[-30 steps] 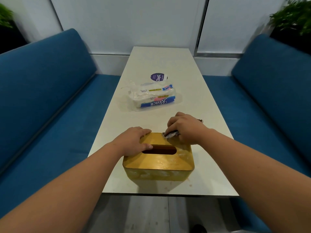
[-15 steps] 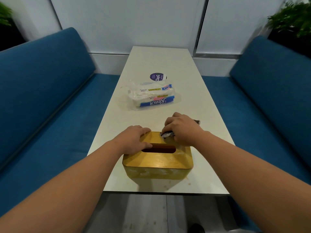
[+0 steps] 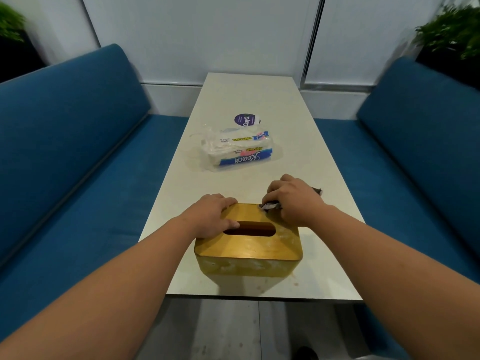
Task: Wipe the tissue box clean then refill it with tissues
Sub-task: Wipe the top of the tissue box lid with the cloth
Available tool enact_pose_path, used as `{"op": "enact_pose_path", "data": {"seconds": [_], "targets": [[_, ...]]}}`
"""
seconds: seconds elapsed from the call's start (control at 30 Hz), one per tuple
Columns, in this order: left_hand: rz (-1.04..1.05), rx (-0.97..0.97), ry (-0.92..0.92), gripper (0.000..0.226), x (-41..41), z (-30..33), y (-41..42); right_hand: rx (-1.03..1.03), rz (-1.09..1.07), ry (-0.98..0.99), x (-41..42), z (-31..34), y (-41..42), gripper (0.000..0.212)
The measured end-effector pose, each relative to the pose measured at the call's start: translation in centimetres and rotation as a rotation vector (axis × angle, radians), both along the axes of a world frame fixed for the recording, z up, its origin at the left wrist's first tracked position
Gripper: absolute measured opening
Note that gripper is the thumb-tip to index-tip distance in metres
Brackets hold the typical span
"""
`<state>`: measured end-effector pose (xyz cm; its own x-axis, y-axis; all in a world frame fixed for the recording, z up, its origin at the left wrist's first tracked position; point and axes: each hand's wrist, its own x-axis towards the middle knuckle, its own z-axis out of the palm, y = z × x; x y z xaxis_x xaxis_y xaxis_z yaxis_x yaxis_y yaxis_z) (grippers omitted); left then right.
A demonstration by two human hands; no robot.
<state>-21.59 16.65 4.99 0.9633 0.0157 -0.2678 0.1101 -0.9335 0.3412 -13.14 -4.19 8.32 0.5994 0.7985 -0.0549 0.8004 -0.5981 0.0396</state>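
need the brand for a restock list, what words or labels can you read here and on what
"Reach": blue band on the tissue pack, seen upside down.
"PAPER TOWEL": yellow strips on the same pack.
"ClayG": round purple sticker on the table; its end is cut off.
Smaller print on pack and sticker: too small to read.
Tissue box: no text.

A long pale counter (image 3: 298,157) stretches away from me to a white panelled wall (image 3: 207,37). A round purple sticker (image 3: 246,119) lies on the counter's middle. Blue padded benches flank the counter, one on its left (image 3: 78,141), one on its right (image 3: 420,141). Green plants sit behind each bench: left (image 3: 10,24), right (image 3: 452,29). Grey floor (image 3: 228,331) lies below the counter's near edge.
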Motion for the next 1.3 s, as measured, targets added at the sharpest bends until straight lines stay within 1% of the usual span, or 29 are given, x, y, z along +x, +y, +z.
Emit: {"op": "enact_pose_path", "data": {"seconds": [0.07, 0.2, 0.3, 0.37, 0.5, 0.53, 0.63, 0.8, 0.93, 1.07, 1.13, 1.17, 1.2, 1.23, 1.27, 1.3], "targets": [[-0.002, 0.002, -0.006, 0.068, 0.0, 0.0, -0.1, -0.006, -0.004, -0.008, 0.0, 0.2, 0.0, 0.036], [-0.003, 0.003, -0.012, 0.068, -0.1, 0.0, -0.1, -0.03, 0.119, -0.001, -1.0, 0.1, 1.7, 0.034], [-0.001, -0.002, -0.014, 0.068, -0.1, -0.1, 0.0, -0.071, 0.071, -0.019, 0.0, 0.8, 0.9, 0.035], [0.002, 0.002, -0.008, 0.068, -0.1, -0.2, -0.1, -0.058, 0.058, -0.016, 0.3, 0.9, 0.8, 0.034], [0.007, -0.007, -0.016, 0.069, -0.1, -0.1, -0.1, -0.028, 0.164, 0.023, -1.1, 0.1, 2.3, 0.034], [0.007, -0.008, -0.015, 0.069, 0.0, -0.1, -0.1, -0.029, 0.163, 0.019, -0.9, 0.0, 2.2, 0.035], [0.011, -0.001, -0.011, 0.069, -0.1, -0.1, -0.1, -0.044, 0.086, -0.014, -0.2, 0.3, 2.2, 0.035], [-0.005, -0.04, -0.065, 0.066, -0.1, 0.0, 0.0, -0.04, 0.192, 0.004, -1.6, 0.0, 4.6, 0.034], [0.024, -0.031, -0.044, 0.07, -0.2, -0.1, -0.1, -0.065, 0.065, -0.034, -0.7, 0.0, 4.1, 0.036], [0.003, -0.058, -0.07, 0.065, 0.0, -0.1, 0.0, -0.059, 0.187, -0.016, -1.4, -0.1, 4.9, 0.034], [0.002, -0.041, -0.032, 0.068, 0.0, -0.1, 0.2, -0.108, 0.121, -0.052, -1.0, 0.2, 4.6, 0.033], [-0.009, -0.001, -0.016, 0.07, 0.0, 0.0, 0.2, -0.116, 0.036, -0.083, -0.5, 0.2, 4.3, 0.032], [-0.017, 0.036, -0.04, 0.07, 0.0, 0.3, 0.2, -0.054, -0.083, -0.088, 0.0, 0.5, 4.0, 0.031], [0.002, 0.027, -0.122, 0.068, 0.0, 0.9, 0.1, 0.073, -0.23, -0.039, 0.5, 0.9, 3.9, 0.028], [0.063, -0.057, -0.26, 0.06, -0.1, 1.7, -0.2, 0.255, -0.377, 0.058, 0.7, 1.6, 4.0, 0.026], [0.144, -0.223, -0.412, 0.05, -0.1, 2.7, -0.6, 0.446, -0.491, 0.188, 0.7, 2.5, 4.3, 0.028]]}}
